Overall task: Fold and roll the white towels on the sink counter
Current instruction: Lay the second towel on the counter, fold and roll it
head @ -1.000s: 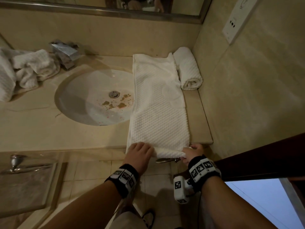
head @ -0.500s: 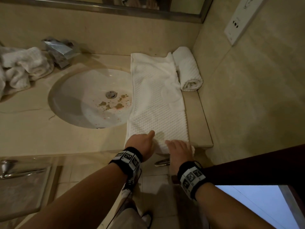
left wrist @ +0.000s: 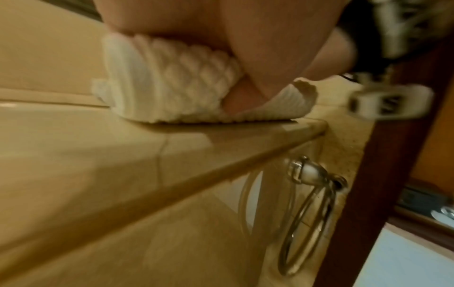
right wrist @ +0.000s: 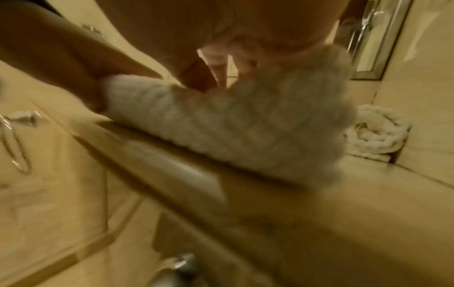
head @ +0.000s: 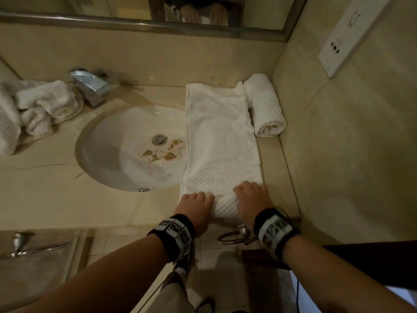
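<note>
A white waffle towel (head: pixel 222 143), folded into a long strip, lies on the counter (head: pixel 56 188) right of the sink, from the back wall to the front edge. Its near end is turned over into a short roll (left wrist: pixel 172 81). My left hand (head: pixel 196 203) curls over the roll's left part, and the left wrist view shows its thumb (left wrist: pixel 245 89) tucked under the fold. My right hand (head: pixel 250 195) curls over the right part (right wrist: pixel 245 126). A finished rolled towel (head: pixel 265 105) lies against the right wall.
Loose white towels (head: pixel 38 109) are heaped at the counter's left, beside the chrome faucet (head: pixel 90 86). The basin (head: pixel 133 150) holds brown debris near the drain. A metal towel ring (head: pixel 234 236) hangs below the front edge. The side wall stands close on the right.
Both hands came up from the towel's hanging end at the counter edge onto the counter. The near end has been turned over into a short roll.
</note>
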